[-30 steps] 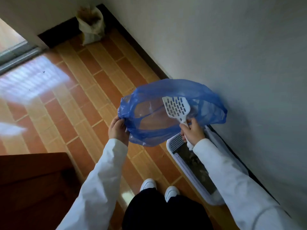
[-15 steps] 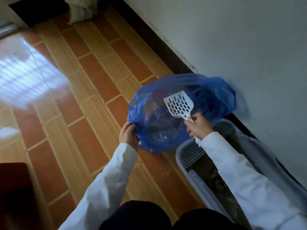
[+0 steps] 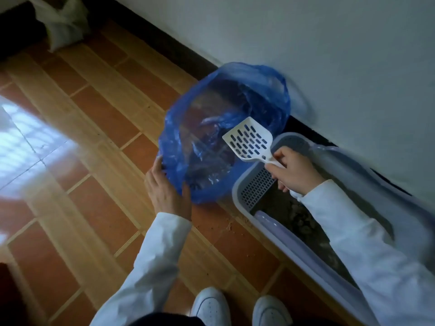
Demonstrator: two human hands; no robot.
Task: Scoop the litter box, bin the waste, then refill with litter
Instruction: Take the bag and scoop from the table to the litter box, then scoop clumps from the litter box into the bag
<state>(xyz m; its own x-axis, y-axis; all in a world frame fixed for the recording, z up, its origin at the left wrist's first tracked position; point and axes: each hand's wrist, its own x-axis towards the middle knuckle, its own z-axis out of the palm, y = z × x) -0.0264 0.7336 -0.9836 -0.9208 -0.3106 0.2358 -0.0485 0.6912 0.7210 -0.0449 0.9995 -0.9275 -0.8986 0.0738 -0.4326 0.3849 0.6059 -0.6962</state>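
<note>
Under you is a floor (image 3: 98,128) of long brown and tan tiles laid in rows that run diagonally, with a bright patch of window glare at nine o'clock. The litter box (image 3: 277,234), pale grey-lilac with a perforated grid at its near end, sits on the floor at four o'clock, along the dark skirting of the wall. Small crumbs of spilled litter (image 3: 229,228) lie on the tiles just beside its left edge. At eleven o'clock a white sack (image 3: 63,27) stands against the skirting. Your white shoes (image 3: 211,307) stand on the tiles at six o'clock.
</note>
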